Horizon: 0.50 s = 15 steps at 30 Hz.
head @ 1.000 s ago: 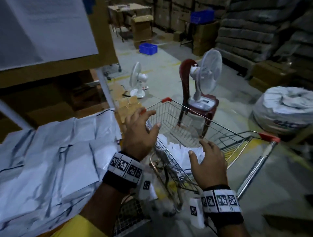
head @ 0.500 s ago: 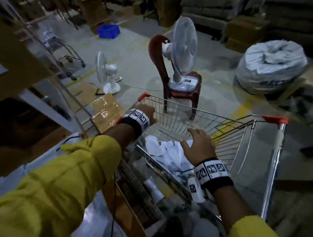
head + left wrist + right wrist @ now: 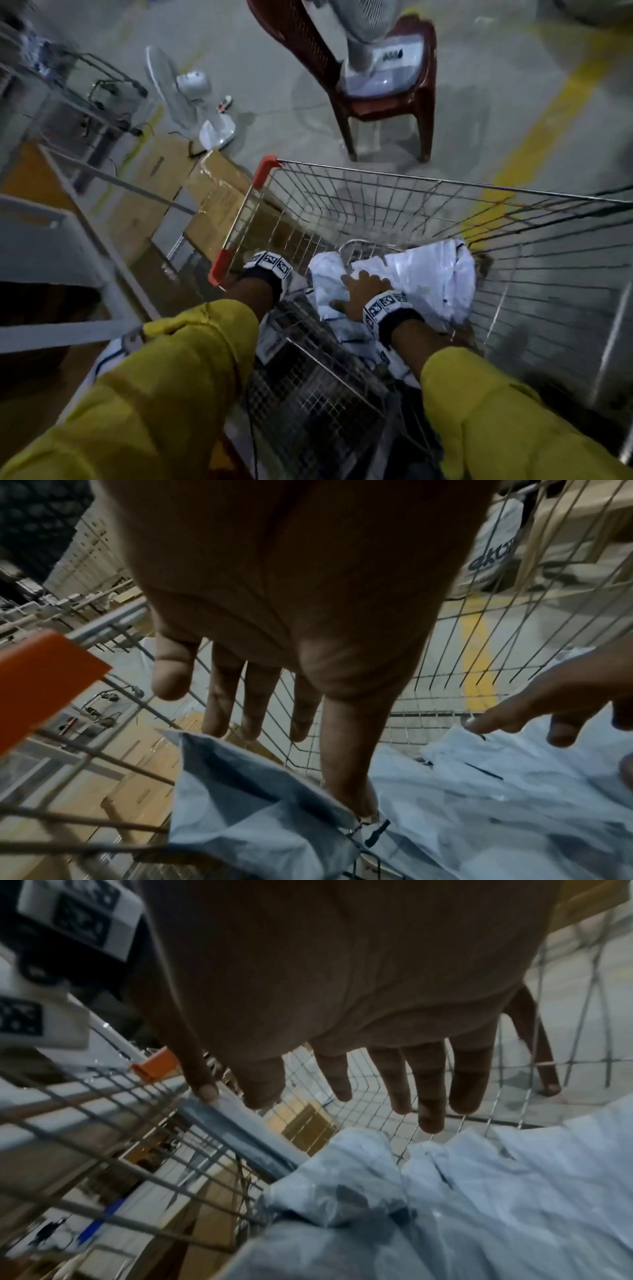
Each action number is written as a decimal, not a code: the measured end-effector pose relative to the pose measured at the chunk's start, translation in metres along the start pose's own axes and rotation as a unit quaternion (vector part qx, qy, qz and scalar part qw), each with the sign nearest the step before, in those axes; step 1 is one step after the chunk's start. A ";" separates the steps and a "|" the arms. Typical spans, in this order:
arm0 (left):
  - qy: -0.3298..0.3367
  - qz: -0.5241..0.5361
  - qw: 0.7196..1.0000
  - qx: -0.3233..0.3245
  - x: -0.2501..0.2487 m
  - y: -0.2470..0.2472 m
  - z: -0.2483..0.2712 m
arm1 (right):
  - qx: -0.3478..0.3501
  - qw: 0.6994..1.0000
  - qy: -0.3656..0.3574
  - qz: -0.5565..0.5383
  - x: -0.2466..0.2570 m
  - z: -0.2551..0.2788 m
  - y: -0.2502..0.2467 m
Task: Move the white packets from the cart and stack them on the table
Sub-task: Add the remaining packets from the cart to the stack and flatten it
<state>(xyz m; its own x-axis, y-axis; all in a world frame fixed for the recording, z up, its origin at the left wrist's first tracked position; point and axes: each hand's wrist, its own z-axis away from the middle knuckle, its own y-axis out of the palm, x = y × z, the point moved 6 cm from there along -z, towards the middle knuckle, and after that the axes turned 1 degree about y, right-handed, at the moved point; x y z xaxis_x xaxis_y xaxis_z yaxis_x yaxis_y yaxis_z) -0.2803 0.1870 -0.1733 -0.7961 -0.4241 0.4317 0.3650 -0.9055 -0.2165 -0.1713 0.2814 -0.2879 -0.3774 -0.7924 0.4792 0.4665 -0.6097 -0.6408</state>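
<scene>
Ahead of me the floor [image 3: 472, 113] is grey concrete, dim under weak light, with a yellow line [image 3: 534, 133] running off to my right. A dark red chair [image 3: 387, 102] stands straight ahead with a white fan [image 3: 380, 65] on its seat. A second fan [image 3: 202, 102] stands on the floor to my left, beside brown boxes [image 3: 219, 202].

Warehouse floor: bare concrete with painted yellow line [image 3: 534, 137], taped cardboard cartons [image 3: 219, 202], metal racking [image 3: 68, 219], wire cart [image 3: 411, 212].
</scene>
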 end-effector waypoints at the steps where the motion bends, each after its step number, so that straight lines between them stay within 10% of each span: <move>1: -0.009 0.012 1.000 -0.005 0.001 -0.003 -0.006 | 0.005 1.000 -0.008 0.007 0.002 -0.011 0.008; 10: 0.016 -0.024 0.999 0.015 -0.004 -0.002 -0.045 | 0.123 0.990 -0.053 0.053 0.011 -0.048 0.080; 15: 0.021 -0.012 0.999 0.024 0.003 -0.007 -0.050 | 0.054 0.998 0.017 0.024 -0.005 -0.041 0.068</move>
<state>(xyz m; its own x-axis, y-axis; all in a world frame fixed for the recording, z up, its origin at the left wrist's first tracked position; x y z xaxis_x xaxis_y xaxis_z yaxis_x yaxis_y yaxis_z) -0.3089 0.1930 -0.2143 -0.8239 -0.4028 0.3987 0.3682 -0.9152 -0.1638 -0.1704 0.2445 -0.3583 -0.3778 -0.8210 0.4281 0.5676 -0.5707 -0.5935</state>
